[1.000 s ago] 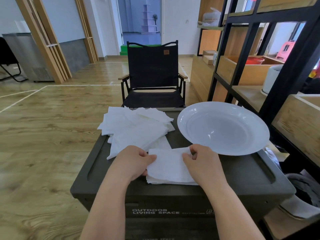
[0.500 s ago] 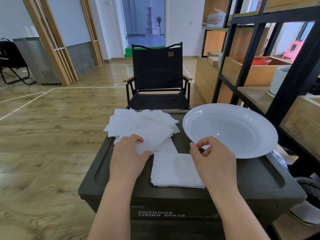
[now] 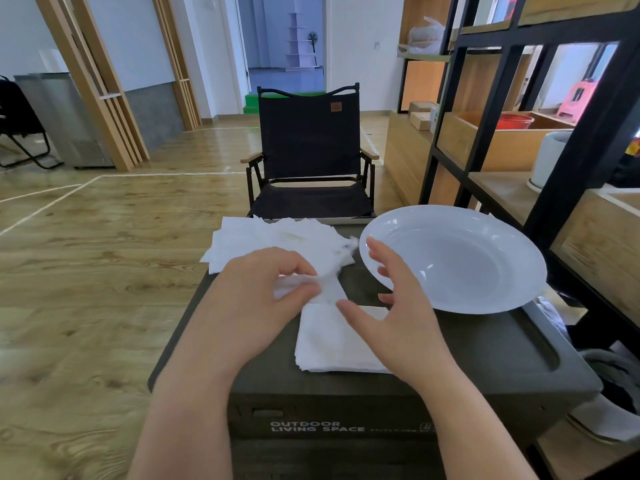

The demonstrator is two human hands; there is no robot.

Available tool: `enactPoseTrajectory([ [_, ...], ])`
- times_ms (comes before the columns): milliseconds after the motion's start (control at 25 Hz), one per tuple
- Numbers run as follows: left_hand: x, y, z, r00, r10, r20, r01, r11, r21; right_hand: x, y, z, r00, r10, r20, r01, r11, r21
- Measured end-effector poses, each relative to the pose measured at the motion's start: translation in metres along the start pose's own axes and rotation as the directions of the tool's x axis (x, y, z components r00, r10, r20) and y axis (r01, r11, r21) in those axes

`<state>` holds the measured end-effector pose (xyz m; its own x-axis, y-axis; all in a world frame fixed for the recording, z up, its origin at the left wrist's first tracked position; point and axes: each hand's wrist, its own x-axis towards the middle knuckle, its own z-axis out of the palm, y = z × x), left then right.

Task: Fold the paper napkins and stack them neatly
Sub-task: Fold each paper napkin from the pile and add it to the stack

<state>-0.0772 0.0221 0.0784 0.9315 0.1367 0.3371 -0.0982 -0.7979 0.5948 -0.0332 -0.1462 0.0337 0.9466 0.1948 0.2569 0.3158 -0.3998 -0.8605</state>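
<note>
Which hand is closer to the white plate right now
Right. The right hand hovers open beside the white plate, fingertips by its near-left rim. The left hand sits farther left, pinching a napkin from the loose napkin pile.

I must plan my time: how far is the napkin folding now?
Done: a neat stack of folded napkins on the box. In hand: the left hand pinches one napkin; the right hand is open. Left: a loose pile to fold.
</note>
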Motion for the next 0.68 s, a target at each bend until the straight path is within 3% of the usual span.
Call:
enactPoseTrajectory([
  [80, -0.005, 0.012, -0.008, 0.994, -0.002, 0.11, 0.015, 0.993, -0.116, 0.0, -0.002, -0.004, 0.998, 0.02, 0.067, -0.03, 0.988, 0.151],
  [160, -0.004, 0.014, -0.005, 0.999, -0.044, 0.032, 0.049, 0.98, -0.192, 0.0, -0.001, -0.013, 0.994, 0.047, 0.103, -0.075, 0.957, 0.28],
  [280, 0.004, 0.004, 0.012, 0.958, -0.262, -0.113, 0.218, 0.927, -0.306, 0.002, 0.0, -0.02, 0.978, 0.142, 0.153, -0.186, 0.926, 0.329],
  [360, 0.008, -0.007, 0.026, 0.919, -0.393, 0.021, 0.373, 0.853, -0.366, 0.003, 0.004, -0.02, 0.957, 0.227, 0.178, -0.273, 0.914, 0.3],
  [440, 0.009, -0.015, 0.037, 0.878, -0.444, 0.178, 0.478, 0.81, -0.34, 0.003, 0.007, -0.019, 0.937, 0.304, 0.174, -0.339, 0.912, 0.231],
  [600, 0.009, -0.02, 0.047, 0.874, -0.436, 0.213, 0.465, 0.879, -0.108, 0.002, 0.017, -0.013, 0.955, 0.293, 0.036, -0.28, 0.936, -0.212],
  [680, 0.009, -0.019, 0.048, 0.869, -0.436, 0.232, 0.454, 0.89, -0.028, 0.003, 0.02, -0.013, 0.946, 0.323, 0.023, -0.304, 0.909, -0.286],
])
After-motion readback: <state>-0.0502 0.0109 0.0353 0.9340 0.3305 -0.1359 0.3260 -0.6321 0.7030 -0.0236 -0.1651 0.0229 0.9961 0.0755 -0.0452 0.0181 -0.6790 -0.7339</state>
